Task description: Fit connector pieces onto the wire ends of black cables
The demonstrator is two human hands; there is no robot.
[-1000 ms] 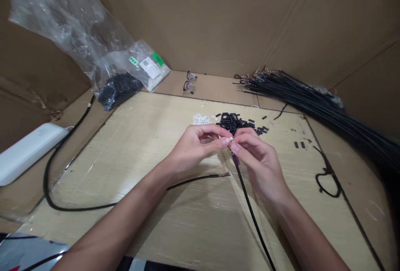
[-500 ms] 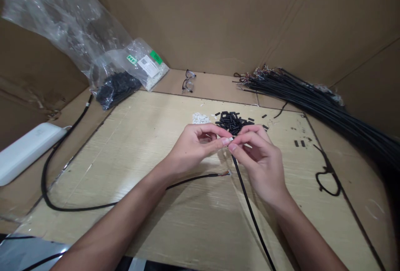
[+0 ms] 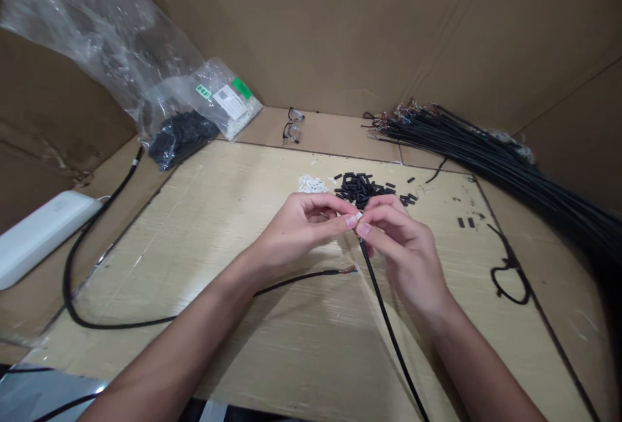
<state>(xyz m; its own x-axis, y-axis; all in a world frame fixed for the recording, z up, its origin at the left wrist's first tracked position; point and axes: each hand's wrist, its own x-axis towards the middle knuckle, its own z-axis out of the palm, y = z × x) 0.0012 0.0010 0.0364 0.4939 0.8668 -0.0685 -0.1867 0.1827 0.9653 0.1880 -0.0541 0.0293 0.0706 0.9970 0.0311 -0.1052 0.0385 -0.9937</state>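
Note:
Between my two hands, over the middle of the board, is a small white connector [image 3: 358,216]. My left hand [image 3: 301,224] is closed, pinching it between thumb and index finger from the left. My right hand [image 3: 411,250] is closed too, thumb and index finger on the thin wires at the connector; the fingertips partly hide them. From there a black cable [image 3: 386,312] runs down to the board's near edge. Below my left hand lies another black cable [image 3: 296,279], its coloured wires and white connector at the right end. Beyond my fingers are black tube pieces [image 3: 360,188] and white connector housings [image 3: 311,184].
A thick bundle of black cables [image 3: 490,156] lies at the right. Clear plastic bags [image 3: 179,137] with black and white parts stand back left. Glasses [image 3: 293,125] rest at the back, a white power strip-like box [image 3: 48,234] at left, a black looped frame [image 3: 510,282] at right.
My right fingers have shifted slightly around the wires, and more of the wires below the connector shows. My left hand has hardly moved.

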